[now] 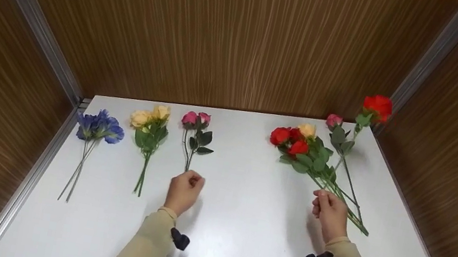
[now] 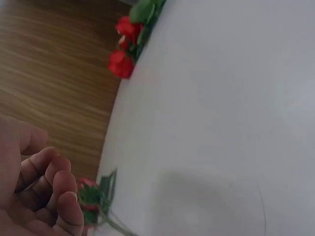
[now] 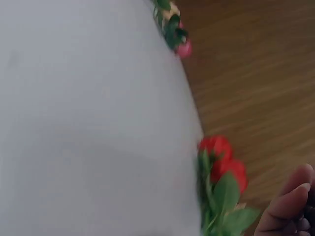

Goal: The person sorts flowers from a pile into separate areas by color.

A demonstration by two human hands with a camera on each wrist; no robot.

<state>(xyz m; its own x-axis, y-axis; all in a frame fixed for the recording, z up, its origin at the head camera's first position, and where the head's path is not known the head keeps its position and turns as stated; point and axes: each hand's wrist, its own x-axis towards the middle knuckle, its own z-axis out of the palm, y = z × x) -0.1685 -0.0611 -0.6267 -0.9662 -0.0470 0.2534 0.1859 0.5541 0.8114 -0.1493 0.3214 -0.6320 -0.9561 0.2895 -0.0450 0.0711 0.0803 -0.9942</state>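
Observation:
In the head view my right hand (image 1: 331,213) pinches the stem of a single red rose (image 1: 377,108), whose bloom stands up toward the back right. Below that hand lies a bunch of red roses (image 1: 281,136) with a cream rose (image 1: 307,130), and a pink rose (image 1: 334,121) crosses over their stems. My left hand (image 1: 184,191) hovers over the lower stems of two pink roses (image 1: 198,118), hiding the stem ends. Its fingers are loosely curled, and the left wrist view shows nothing between them. In the right wrist view only part of the right hand (image 3: 288,211) appears.
Two cream roses (image 1: 150,119) lie left of the pink ones. Farther left are purple-blue flowers (image 1: 100,125) with crossed stems. Wood-grain panels (image 1: 244,38) enclose the back and sides of the white table (image 1: 236,223).

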